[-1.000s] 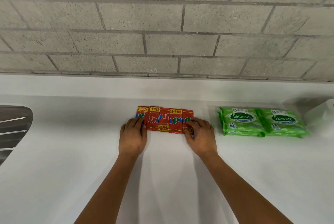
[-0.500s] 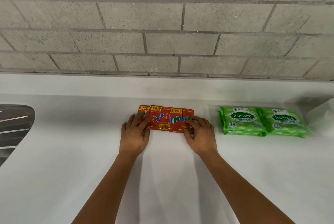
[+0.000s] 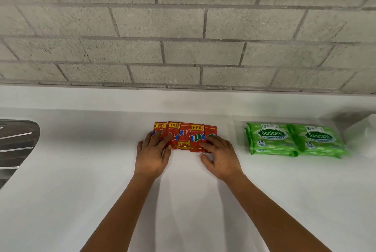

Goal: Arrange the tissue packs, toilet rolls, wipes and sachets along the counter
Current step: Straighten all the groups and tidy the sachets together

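Both hands are lying flat, left hand (image 3: 151, 155) sliding further onto the red sachets (image 3: 186, 136) than a second ago, right hand (image 3: 220, 157) with fingers spread, squaring the overlapped row mid-tabletop, wipes (image 3: 293, 139) at 3 o'clock looking sorted already.

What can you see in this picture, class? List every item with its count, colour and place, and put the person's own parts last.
Overlapping foil sachets: about five, red, centre of counter.
Sanicare wipes packs: two visible on top, possibly stacked on more, green, right of sachets.
White soft pack: one, partly cut off, far right edge.
Metal sink drainer: one, grey, far left.
Smooth counter: one, white, under everything.
Block wall: grey, behind counter.
Left hand: one, flat on the sachets' left end.
Right hand: one, fingers on the sachets' right end.
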### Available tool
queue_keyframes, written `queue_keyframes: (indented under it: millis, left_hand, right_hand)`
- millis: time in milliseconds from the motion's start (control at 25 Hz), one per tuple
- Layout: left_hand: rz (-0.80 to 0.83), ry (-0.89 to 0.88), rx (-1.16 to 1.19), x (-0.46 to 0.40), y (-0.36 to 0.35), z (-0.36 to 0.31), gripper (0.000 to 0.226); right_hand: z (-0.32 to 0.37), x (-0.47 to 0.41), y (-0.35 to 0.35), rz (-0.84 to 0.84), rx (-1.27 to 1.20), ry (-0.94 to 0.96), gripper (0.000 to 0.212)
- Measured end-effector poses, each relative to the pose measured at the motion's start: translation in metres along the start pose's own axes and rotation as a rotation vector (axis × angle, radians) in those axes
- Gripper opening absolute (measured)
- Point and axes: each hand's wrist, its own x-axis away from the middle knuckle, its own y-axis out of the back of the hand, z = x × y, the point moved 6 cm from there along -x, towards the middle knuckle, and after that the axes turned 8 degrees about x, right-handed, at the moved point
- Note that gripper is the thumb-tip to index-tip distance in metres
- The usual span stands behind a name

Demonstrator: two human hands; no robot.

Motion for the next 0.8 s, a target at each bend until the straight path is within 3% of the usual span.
queue_keyframes:
  millis: [200,400,600,800]
  left_hand:
    - [0.092,0.012,-0.009,-0.002,-0.007,0.004,0.077]
    - [0.092,-0.015,0.014,-0.002,-0.006,0.0,0.076]
    - [0.144,-0.038,0.005,-0.002,-0.007,-0.002,0.08]
    - [-0.085,0.077,0.138,0.0,0.003,0.008,0.061]
  right_hand:
    - [-0.002,0.0,-0.005,0.068,-0.037,-0.029,0.059]
    - [-0.001,0.0,-0.007,0.062,0.003,0.011,0.051]
    - [0.001,-0.002,-0.011,0.145,0.012,0.062,0.063]
    - [-0.002,0.0,-0.006,0.043,-0.034,0.005,0.051]
